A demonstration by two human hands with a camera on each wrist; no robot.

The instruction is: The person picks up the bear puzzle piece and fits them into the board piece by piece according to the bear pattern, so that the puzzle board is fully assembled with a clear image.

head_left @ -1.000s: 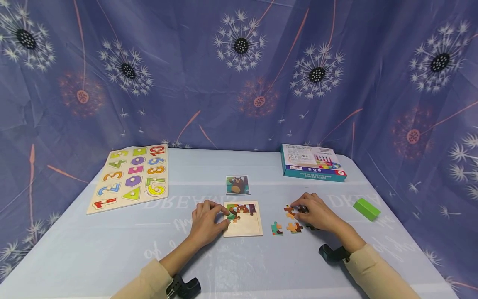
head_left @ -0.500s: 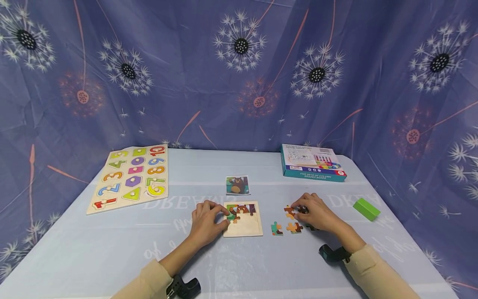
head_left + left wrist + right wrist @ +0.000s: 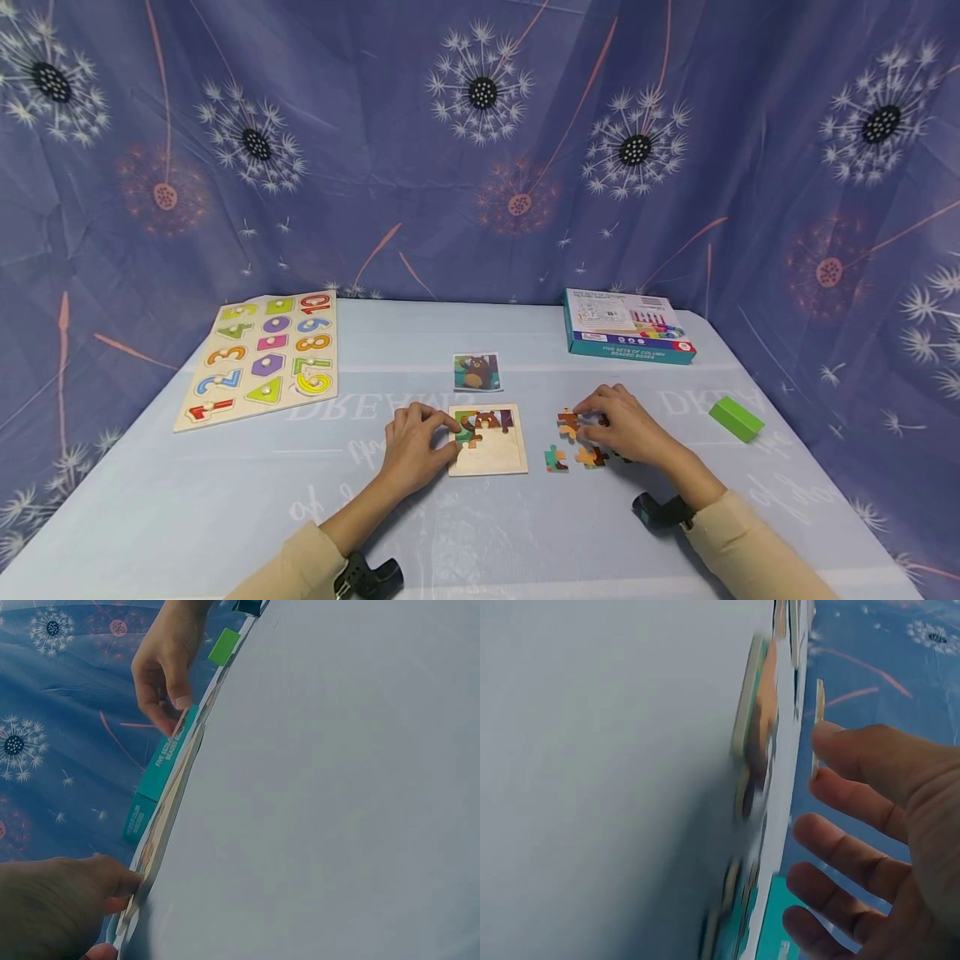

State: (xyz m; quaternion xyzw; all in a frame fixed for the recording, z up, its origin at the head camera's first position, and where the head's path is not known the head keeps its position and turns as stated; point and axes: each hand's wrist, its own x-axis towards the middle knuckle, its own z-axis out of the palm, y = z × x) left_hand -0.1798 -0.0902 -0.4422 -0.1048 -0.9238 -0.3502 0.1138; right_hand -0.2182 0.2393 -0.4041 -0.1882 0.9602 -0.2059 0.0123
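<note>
Puzzle piece (image 3: 567, 423) between thumb and forefinger of the right hand (image 3: 627, 425)

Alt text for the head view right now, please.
Right hand pinching a puzzle piece near loose pieces; left hand holding the left edge of a part-filled board. A bear picture lies beyond it on a pale table.
</note>
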